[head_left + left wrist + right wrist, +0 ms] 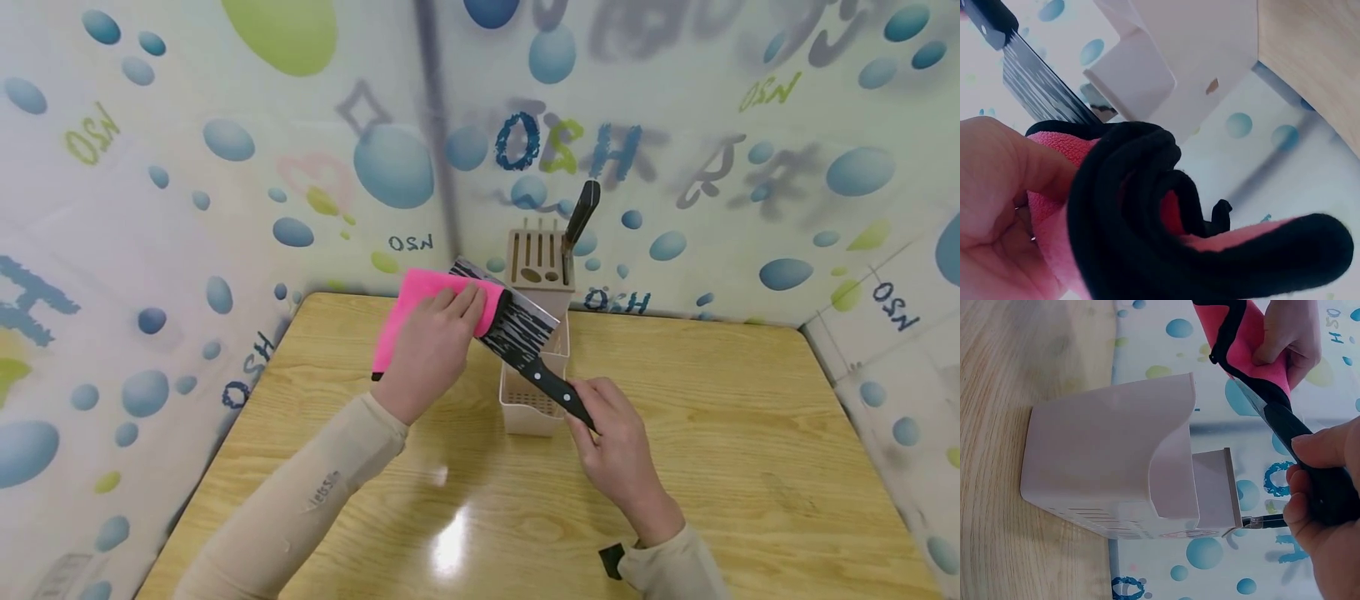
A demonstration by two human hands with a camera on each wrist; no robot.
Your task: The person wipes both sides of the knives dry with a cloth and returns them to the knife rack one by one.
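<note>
A cleaver point(517, 329) with a black riveted handle and a dark-streaked blade is held up over the table, tilted. My right hand point(618, 442) grips its handle, fingers curled round it, as the right wrist view also shows. A pink cloth point(408, 312) with black edging is folded over the blade's far part. My left hand point(435, 342) pinches the cloth against the blade; in the left wrist view the cloth's rolled black edge point(1129, 187) bulges past the thumb. The covered part of the blade is hidden.
Behind the cleaver stands a beige knife holder point(528, 417) with a slotted top and open front bins. One black-handled knife point(581, 217) stands in its right slot. The wooden table point(712, 433) meets walls with blue-dotted covering at the back and sides.
</note>
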